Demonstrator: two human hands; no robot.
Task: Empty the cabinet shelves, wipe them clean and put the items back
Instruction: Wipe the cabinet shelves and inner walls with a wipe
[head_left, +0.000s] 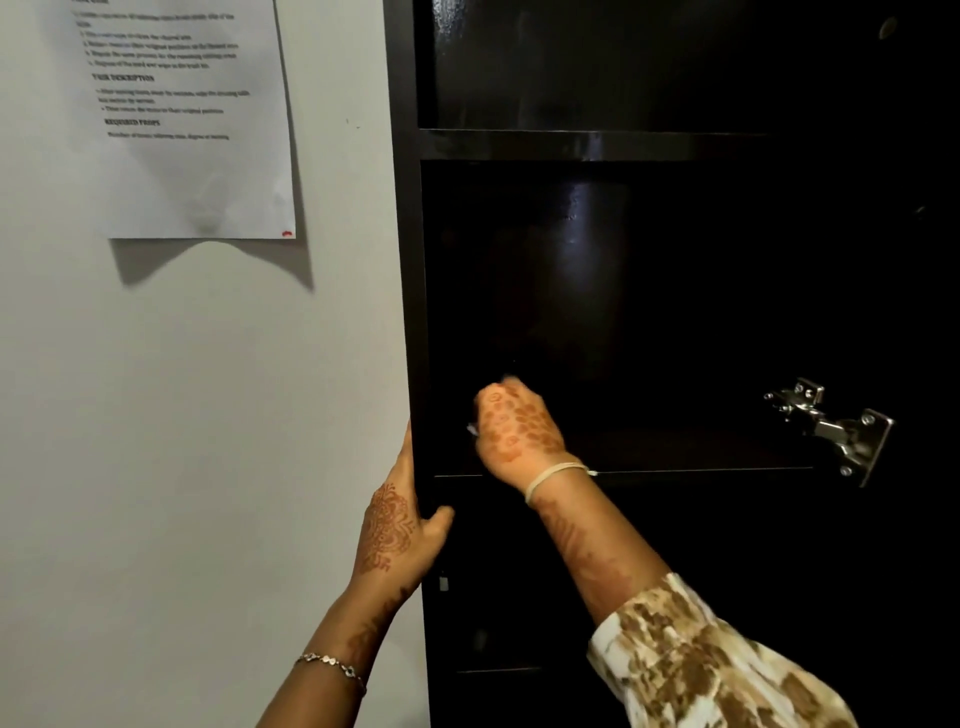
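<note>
The patterned sleeve (717, 660) of the right arm is closest, and the forearm reaches up and left into the dark cabinet (410, 312). The right hand (519, 428) is down at the middle shelf (675, 457), its back towards me. Its fingers (493, 400) are bunched round what looks like a white wipe (471, 429), of which only a scrap shows left of the knuckles. I cannot tell whether it presses the shelf.

The left hand (397, 525), below and left of those fingers, grips the cabinet's side edge with the thumb hooked over the front.

The risks, I'd say: the interior is so dark that corners could be missed. The metal hinge (831, 431), well right of the fingers, could also snag the sleeve on a wide stroke. No items show on the shelves.
</note>
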